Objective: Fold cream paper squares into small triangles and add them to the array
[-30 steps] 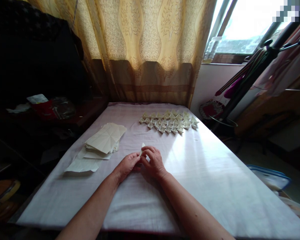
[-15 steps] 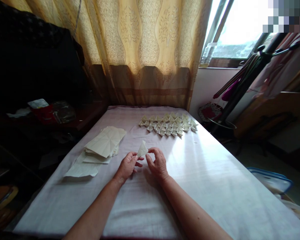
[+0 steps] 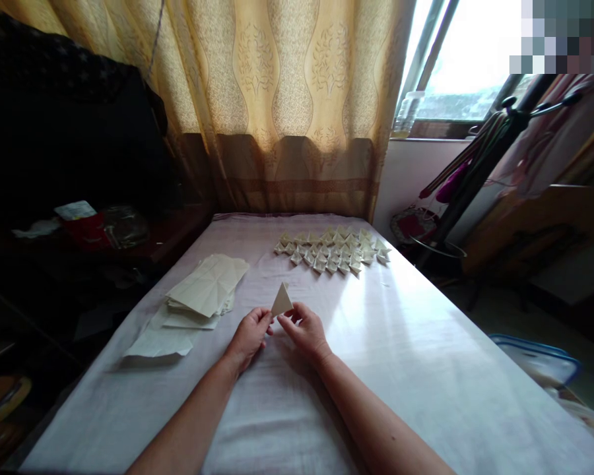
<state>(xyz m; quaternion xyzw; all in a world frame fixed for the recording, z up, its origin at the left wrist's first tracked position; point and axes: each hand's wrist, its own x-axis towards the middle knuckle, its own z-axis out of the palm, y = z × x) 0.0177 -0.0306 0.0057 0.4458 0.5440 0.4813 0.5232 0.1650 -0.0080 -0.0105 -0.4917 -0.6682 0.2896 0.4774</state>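
A small folded paper triangle [image 3: 282, 300] is held point up just above the cloth-covered table [image 3: 257, 422]. My left hand [image 3: 250, 336] pinches its lower left corner between thumb and fingers. At its lower right side, my right hand [image 3: 304, 330] is closed on the paper, the thumb along the bottom edge. Left of the hands lies a loose stack of creased paper sheets [image 3: 210, 284]. Farther back on the right stand several rows of small folded paper pieces [image 3: 329, 251].
A patterned yellow curtain [image 3: 287, 79] hangs behind the table. On the right are a dark coat stand [image 3: 468, 178] and a blue-rimmed plastic box [image 3: 534, 359]. Dark furniture with a red packet [image 3: 86, 231] stands on the left.
The paper triangle has turned so a flat face now shows, point up. My right hand has moved left and closed on its lower right side.
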